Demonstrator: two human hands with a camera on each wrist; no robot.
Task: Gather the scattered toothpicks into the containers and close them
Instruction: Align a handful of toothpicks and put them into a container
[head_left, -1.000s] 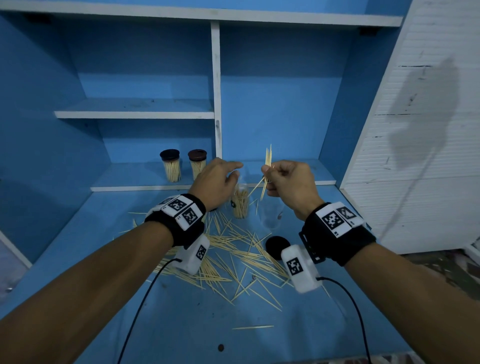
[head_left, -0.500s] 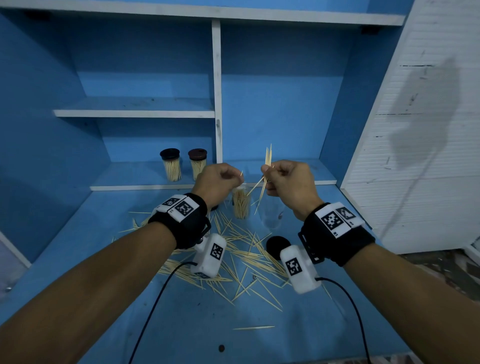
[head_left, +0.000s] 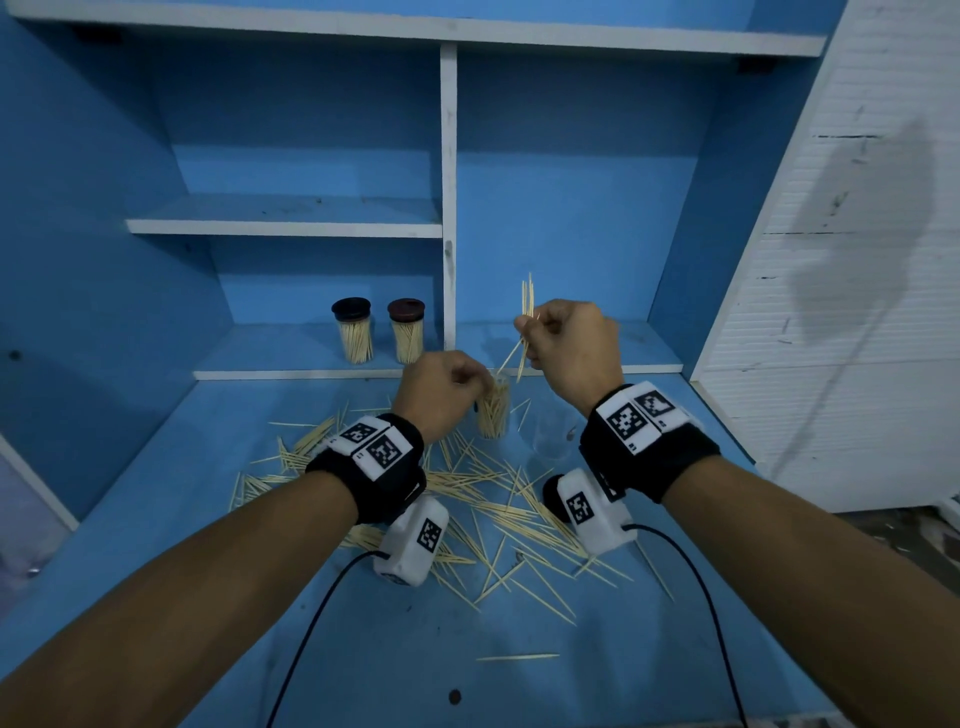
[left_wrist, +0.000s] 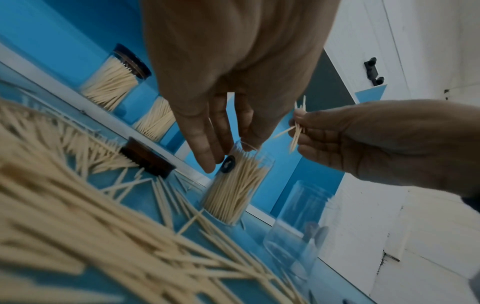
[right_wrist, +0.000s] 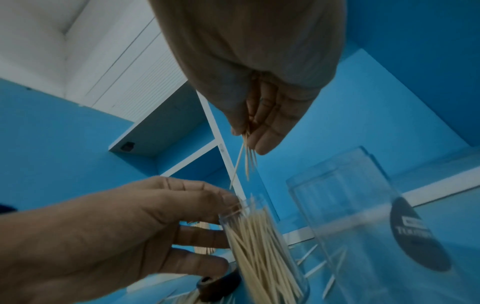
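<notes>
Many loose toothpicks lie scattered on the blue desk. An open clear jar, nearly full of toothpicks, stands behind them. My left hand is at its rim, thumb and forefinger pinched on what looks like a toothpick over the opening. Above and to the right, my right hand pinches a small upright bundle of toothpicks. An empty clear jar stands right of the full one. A dark lid lies left of the full jar.
Two closed jars of toothpicks stand on the low shelf behind the desk. A white divider rises beside them. A white slatted panel borders the desk on the right. One stray toothpick lies near the front edge.
My left hand has dropped from beside the right hand's bundle down to the open jar's rim. The right hand has lifted its bundle slightly.
</notes>
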